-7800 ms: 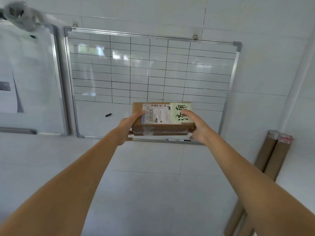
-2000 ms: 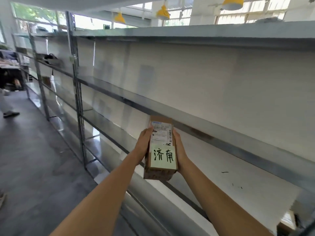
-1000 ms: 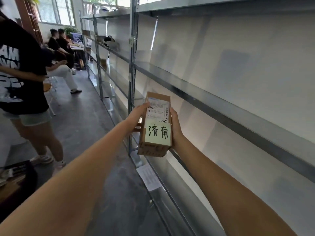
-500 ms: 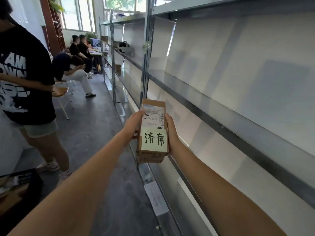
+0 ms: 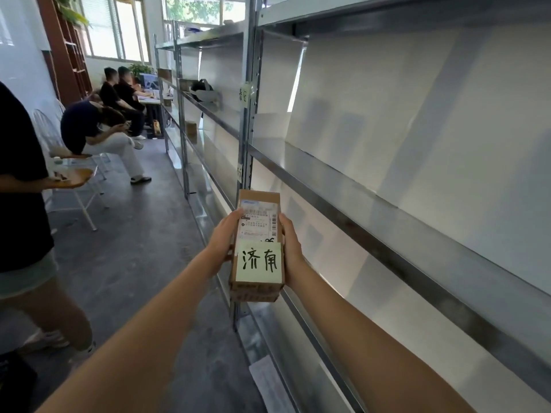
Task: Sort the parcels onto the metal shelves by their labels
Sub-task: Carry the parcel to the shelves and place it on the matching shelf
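A small brown cardboard parcel (image 5: 257,251) is held out in front of me, lengthwise. It carries a white shipping label and a pale green note (image 5: 258,261) with two handwritten characters. My left hand (image 5: 224,237) grips its left side and my right hand (image 5: 290,242) grips its right side. The metal shelves (image 5: 372,210) run along my right, with bare boards beside the parcel. Small handwritten tags (image 5: 244,93) hang on the upright post just ahead.
A person (image 5: 24,222) stands close on my left holding a small board. Further along, people sit on chairs (image 5: 98,129) by a desk. The grey floor aisle (image 5: 143,239) runs between them and the shelves. Far shelf bays hold a few small parcels (image 5: 190,128).
I have moved along the aisle beside the shelves; the upright post and the seated people are nearer. The parcel stays gripped in both hands, slightly lower in view.
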`<action>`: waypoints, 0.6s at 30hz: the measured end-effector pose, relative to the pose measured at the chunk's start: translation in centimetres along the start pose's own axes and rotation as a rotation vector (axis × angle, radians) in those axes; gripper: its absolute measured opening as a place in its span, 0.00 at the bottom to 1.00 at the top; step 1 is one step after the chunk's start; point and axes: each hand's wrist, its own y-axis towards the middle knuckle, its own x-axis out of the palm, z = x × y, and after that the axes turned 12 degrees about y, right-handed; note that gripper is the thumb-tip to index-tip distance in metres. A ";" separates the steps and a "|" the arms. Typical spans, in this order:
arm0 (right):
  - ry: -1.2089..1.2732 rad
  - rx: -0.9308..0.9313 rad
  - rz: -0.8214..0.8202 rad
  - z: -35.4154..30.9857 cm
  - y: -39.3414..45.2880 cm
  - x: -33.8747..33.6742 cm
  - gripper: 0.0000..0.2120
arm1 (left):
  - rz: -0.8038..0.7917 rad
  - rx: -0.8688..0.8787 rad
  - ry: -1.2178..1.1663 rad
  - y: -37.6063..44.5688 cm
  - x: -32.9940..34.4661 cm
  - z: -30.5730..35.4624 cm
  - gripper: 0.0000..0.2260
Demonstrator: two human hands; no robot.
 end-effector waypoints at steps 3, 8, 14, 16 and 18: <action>0.026 -0.030 0.034 -0.2 3.9 1.3 0.33 | -0.044 0.003 0.006 4.8 -1.4 0.1 0.20; 0.088 -0.056 0.103 -0.6 10.0 3.2 0.30 | -0.111 0.053 0.045 12.0 -3.5 0.4 0.20; 0.066 -0.072 0.174 0.3 15.8 6.1 0.35 | -0.167 0.060 0.057 18.7 -6.0 -0.2 0.20; 0.045 -0.075 0.197 0.7 17.6 6.9 0.37 | -0.183 0.053 0.066 20.7 -6.9 -0.7 0.20; 0.033 -0.074 0.201 1.2 19.6 7.3 0.41 | -0.189 0.048 0.079 22.8 -7.6 -1.0 0.18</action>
